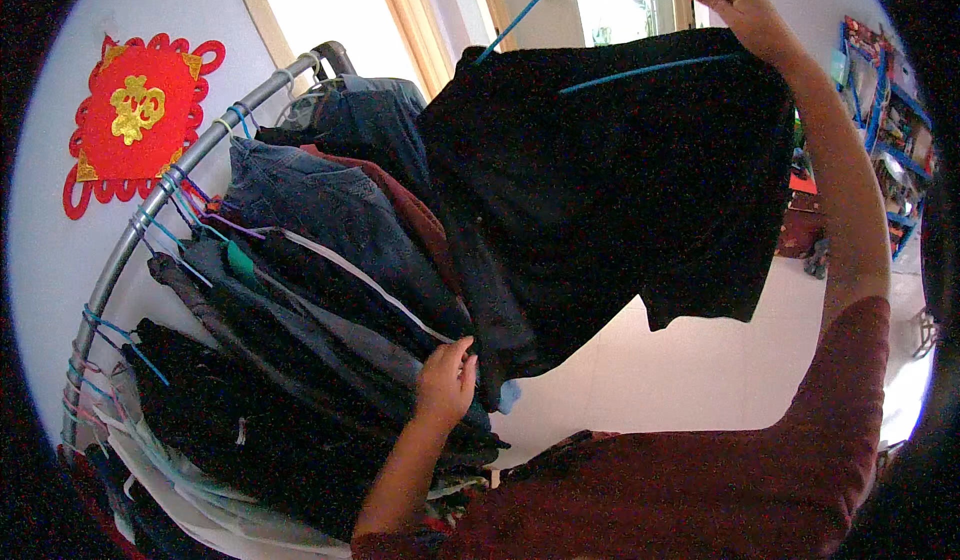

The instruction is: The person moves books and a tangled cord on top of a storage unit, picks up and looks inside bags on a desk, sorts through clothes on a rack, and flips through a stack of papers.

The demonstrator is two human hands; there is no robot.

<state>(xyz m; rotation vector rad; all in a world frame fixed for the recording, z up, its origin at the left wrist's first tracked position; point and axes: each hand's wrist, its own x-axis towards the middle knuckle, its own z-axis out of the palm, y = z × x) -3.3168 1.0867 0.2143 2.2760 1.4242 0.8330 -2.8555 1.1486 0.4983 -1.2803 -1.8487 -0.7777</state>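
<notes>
On a thin blue hanger (650, 73) — black shorts (610, 200), plain, wide-legged.

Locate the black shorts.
Head view, right of centre: the black shorts hang on a blue hanger gripped by the right hand, to the right of the clothes on the metal rail.

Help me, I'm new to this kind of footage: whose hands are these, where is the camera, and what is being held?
There is no machine here, just a person's two bare hands. The one picture comes from a wide camera worn on the head, so straight edges look bent. The right hand grips a blue hanger bearing black shorts. The left hand is lower, beside other clothes; I can't tell whether it grips anything. Those clothes hang from a grey rail.
</notes>
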